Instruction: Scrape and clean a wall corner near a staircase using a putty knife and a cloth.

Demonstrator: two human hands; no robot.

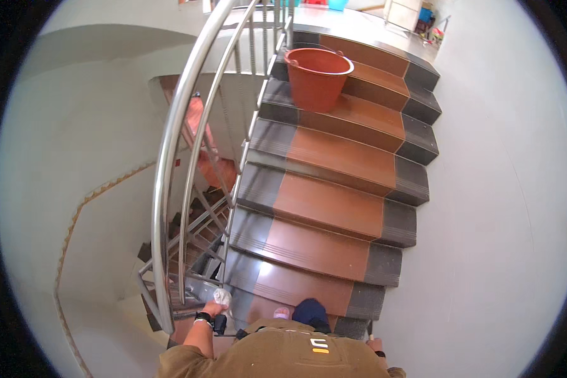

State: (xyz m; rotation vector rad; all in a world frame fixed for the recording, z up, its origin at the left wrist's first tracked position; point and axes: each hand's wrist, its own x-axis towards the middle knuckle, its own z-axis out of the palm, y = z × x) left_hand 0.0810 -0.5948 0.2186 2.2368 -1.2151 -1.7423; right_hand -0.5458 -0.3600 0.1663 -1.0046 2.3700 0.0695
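Steel railing (pixel 160 220) is curving down on the left. Left hand (pixel 213 309) is closing around a crumpled white cloth (pixel 221 295), low, near the railing's foot. Brown stairs (pixel 327 205) with dark edges are rising ahead; red bucket (pixel 318 85) is standing upright on an upper step, well apart from both hands. Right hand (pixel 375 345) is partly showing near the wall (pixel 485 201); I'm not managing to tell its grip.

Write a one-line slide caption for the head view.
A left hand holds a white cloth near the railing; a red bucket stands on stairs.
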